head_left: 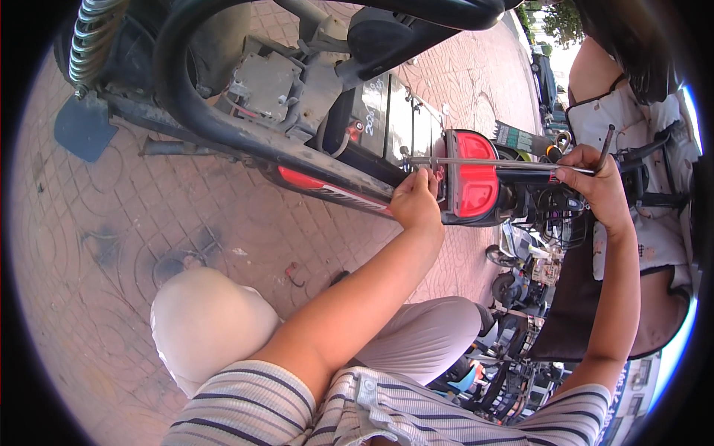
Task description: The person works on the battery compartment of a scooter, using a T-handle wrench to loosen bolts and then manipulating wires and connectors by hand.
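Note:
In the head view, my right hand (595, 186) grips the handle end of a long steel T-handled wrench (476, 162), which lies roughly horizontal over a red plastic panel (472, 189). My left hand (416, 201) has its fingertips pinched at the wrench's far tip, at the edge of a dark battery (398, 123) in the scooter's open compartment. Whatever small part is under those fingertips is hard to make out. Thin wires show beside them. The scooter's black frame (223, 126) and red-trimmed side (312, 186) run to the left.
A coiled spring (89, 44) and mudflap (82, 126) are at upper left. A padded cover (632, 253) hangs at right. Parked two-wheelers (506, 290) stand behind on the brick pavement (97, 297). My knees (208, 320) are below the scooter.

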`<move>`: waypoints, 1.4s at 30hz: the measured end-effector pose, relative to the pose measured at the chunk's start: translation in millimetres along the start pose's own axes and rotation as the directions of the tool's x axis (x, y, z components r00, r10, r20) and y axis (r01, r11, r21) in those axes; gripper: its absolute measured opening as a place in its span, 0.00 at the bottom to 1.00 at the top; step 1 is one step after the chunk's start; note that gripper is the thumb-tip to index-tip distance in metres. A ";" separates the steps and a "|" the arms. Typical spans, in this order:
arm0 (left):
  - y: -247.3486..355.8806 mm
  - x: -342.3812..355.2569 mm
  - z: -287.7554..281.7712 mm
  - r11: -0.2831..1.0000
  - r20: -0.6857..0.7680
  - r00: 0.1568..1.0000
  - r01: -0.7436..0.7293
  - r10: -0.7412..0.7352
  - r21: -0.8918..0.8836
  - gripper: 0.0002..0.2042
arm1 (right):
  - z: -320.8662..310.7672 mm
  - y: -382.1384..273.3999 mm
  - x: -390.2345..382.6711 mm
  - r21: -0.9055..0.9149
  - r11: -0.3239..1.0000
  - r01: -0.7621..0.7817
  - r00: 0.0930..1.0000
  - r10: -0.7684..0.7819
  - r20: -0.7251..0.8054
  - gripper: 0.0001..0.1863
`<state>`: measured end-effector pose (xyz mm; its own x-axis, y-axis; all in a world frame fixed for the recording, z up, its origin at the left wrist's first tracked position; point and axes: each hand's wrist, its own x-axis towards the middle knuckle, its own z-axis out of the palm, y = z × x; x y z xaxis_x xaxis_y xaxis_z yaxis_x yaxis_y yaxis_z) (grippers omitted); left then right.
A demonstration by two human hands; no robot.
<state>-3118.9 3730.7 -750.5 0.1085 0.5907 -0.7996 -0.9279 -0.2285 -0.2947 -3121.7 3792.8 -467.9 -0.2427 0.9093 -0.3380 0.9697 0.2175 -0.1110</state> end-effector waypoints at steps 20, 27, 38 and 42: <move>-3.6 2.5 -3.8 0.997 0.010 0.998 -0.064 0.064 0.051 0.08 | 2.3 32.0 -9.5 0.163 0.976 -0.147 0.986 0.158 -0.056 0.09; -6.1 4.0 -2.0 0.997 0.026 0.997 -0.075 0.075 0.021 0.05 | -2.3 44.4 -3.3 0.220 0.964 -0.148 0.988 0.156 -0.021 0.08; -6.5 5.3 -2.6 0.995 0.008 0.995 -0.098 0.098 -0.014 0.07 | -2.5 48.0 4.4 0.321 0.924 -0.210 0.977 0.209 0.037 0.07; -3.9 0.0 0.8 0.993 -0.001 0.993 -0.119 0.119 -0.007 0.08 | -6.3 55.8 5.3 0.349 0.906 -0.239 0.971 0.232 0.062 0.07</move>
<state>-3115.6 3732.2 -749.0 -0.0023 0.5582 -0.8297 -0.9318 -0.3024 -0.2009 -3068.7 3812.0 -470.0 -0.0123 0.9113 -0.4115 0.9272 -0.1437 -0.3459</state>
